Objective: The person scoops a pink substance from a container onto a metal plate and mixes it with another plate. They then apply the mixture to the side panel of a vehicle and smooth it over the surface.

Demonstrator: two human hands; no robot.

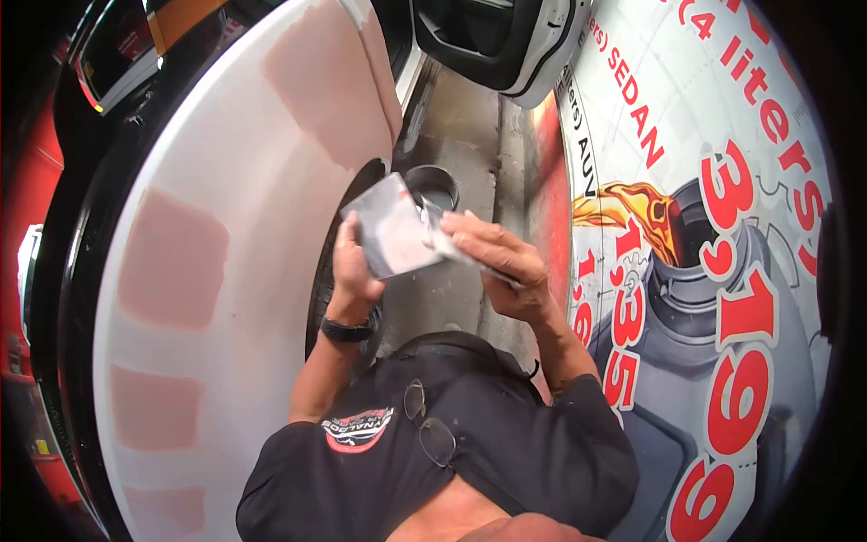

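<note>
My left hand [356, 264], with a black band at the wrist, grips a flat square mixing plate [377, 242] by its left edge. A smear of pale pinkish-white paste [402, 237] covers much of the plate's middle. Over the plate's right edge, my right hand [506, 262] is closed around a thin flat spreader [450, 246]. Its front end meets the paste; fingers hide most of the rest. Left of my hands lies a white car body panel [257, 262] with several dull pink filler patches [173, 259].
A car tyre [320, 285] is partly visible beside my left forearm. Behind the plate a dark round container [433, 187] stands on the concrete floor [465, 113]. An open car door [483, 41] is ahead. A large printed banner [614, 117] lines the right side.
</note>
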